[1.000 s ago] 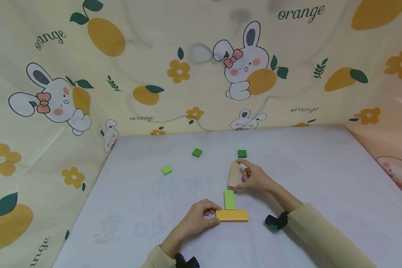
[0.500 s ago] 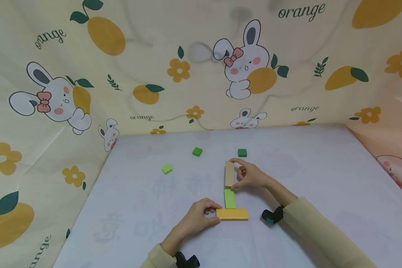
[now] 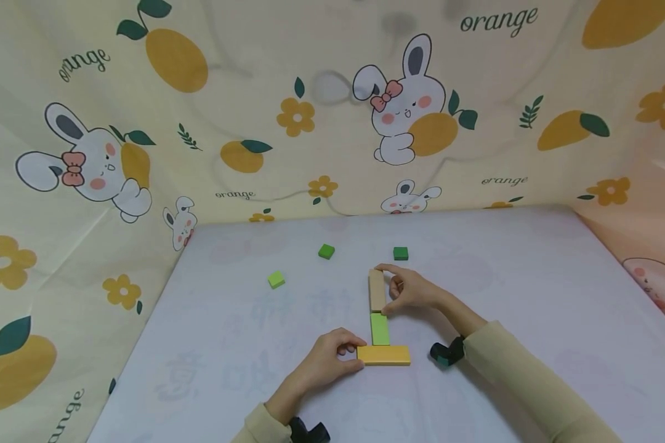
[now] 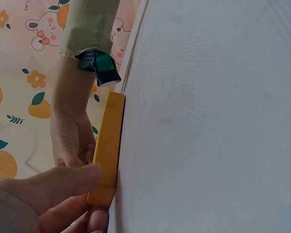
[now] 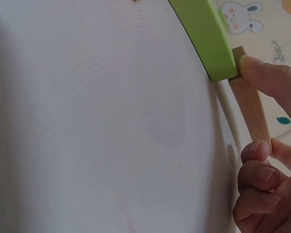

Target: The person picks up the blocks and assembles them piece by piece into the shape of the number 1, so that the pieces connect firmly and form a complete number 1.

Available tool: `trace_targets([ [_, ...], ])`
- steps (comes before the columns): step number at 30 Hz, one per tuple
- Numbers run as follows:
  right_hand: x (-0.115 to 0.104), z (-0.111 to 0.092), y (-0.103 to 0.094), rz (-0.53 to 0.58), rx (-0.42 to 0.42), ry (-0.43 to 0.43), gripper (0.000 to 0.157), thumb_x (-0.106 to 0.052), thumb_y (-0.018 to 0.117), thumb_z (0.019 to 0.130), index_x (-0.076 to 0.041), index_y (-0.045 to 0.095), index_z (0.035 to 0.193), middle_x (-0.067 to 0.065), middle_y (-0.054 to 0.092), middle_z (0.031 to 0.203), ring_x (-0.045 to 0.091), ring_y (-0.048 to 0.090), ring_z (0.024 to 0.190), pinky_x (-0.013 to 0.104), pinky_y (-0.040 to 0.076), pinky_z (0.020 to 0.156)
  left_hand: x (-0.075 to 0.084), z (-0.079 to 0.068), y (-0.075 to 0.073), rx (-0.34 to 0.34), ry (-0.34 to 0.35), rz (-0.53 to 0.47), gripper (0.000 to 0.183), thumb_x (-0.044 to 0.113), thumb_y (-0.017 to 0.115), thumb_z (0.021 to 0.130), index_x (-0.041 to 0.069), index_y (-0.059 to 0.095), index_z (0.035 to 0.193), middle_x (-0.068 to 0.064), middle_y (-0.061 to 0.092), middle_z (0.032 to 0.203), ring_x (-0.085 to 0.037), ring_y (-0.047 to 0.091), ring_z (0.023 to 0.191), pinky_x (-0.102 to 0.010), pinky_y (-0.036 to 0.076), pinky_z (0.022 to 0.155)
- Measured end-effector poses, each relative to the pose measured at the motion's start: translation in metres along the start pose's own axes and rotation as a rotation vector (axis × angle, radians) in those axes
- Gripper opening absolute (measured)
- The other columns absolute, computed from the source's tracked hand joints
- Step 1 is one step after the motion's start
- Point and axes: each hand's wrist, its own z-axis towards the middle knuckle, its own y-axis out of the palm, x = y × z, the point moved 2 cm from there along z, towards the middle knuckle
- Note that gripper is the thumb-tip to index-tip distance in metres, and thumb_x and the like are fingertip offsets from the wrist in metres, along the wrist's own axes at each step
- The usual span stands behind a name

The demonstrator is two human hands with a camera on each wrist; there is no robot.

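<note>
In the head view my left hand (image 3: 329,357) pinches the left end of a yellow-orange block (image 3: 385,355) lying crosswise on the table. A light green block (image 3: 380,329) stretches away from the middle of its far side. Beyond that is a plain wooden block (image 3: 377,292), its near end at the green one's far end and set slightly to the left. My right hand (image 3: 412,290) grips this wooden block lengthwise between thumb and finger, from the right. The right wrist view has the thumb on the wooden block (image 5: 252,109) close beside the green block (image 5: 208,41).
Three small green blocks lie farther back: a light one (image 3: 276,280) at left, a mid-green one (image 3: 326,251), and a dark one (image 3: 401,253) just beyond the right hand. A patterned cloth (image 3: 288,175) rises behind the white table (image 3: 216,320).
My right hand has shifted the wooden block leftward and straightened its tilt, bringing it to the green block's far end. My left hand has stayed on the yellow-orange block.
</note>
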Motion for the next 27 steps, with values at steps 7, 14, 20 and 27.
trace_targets([
  [7,0.0005,0.0011,0.0004,-0.001,-0.031,-0.008,0.090,-0.036,0.084,0.070,-0.006,0.039,0.142,-0.004,0.048,0.069,0.007,0.043,0.065,0.023,0.037,0.062,-0.0003,0.0000,0.0004,0.004,0.012,-0.001,0.029,0.010,0.076,0.079,0.005,0.071,0.107,-0.007,0.065,0.097,-0.005,0.050,0.084,-0.015,0.043,0.072],
  [14,0.0007,0.0039,0.0017,-0.028,-0.046,0.093,0.089,-0.020,0.084,0.071,-0.004,0.036,0.145,0.002,0.050,0.071,0.008,0.044,0.066,0.021,0.038,0.066,-0.0003,0.0000,0.0001,0.000,0.013,0.002,0.029,0.011,0.076,0.079,0.005,0.071,0.107,-0.007,0.064,0.096,-0.004,0.050,0.083,-0.015,0.042,0.071],
  [20,-0.0005,0.0046,0.0011,-0.032,-0.061,0.095,0.088,-0.019,0.084,0.072,-0.004,0.036,0.145,-0.001,0.049,0.069,0.009,0.043,0.065,0.020,0.037,0.064,-0.0015,0.0004,0.0004,0.006,0.019,0.003,0.028,0.010,0.076,0.079,0.005,0.071,0.106,-0.007,0.065,0.096,-0.004,0.050,0.083,-0.014,0.042,0.071],
  [27,-0.0020,0.0048,-0.0002,-0.032,-0.090,0.117,0.090,-0.022,0.083,0.073,-0.003,0.034,0.146,-0.003,0.048,0.068,0.010,0.043,0.065,0.021,0.037,0.064,-0.0016,0.0009,0.0005,0.007,0.019,0.002,0.028,0.010,0.076,0.080,0.005,0.071,0.106,-0.007,0.065,0.096,-0.005,0.051,0.084,-0.014,0.043,0.072],
])
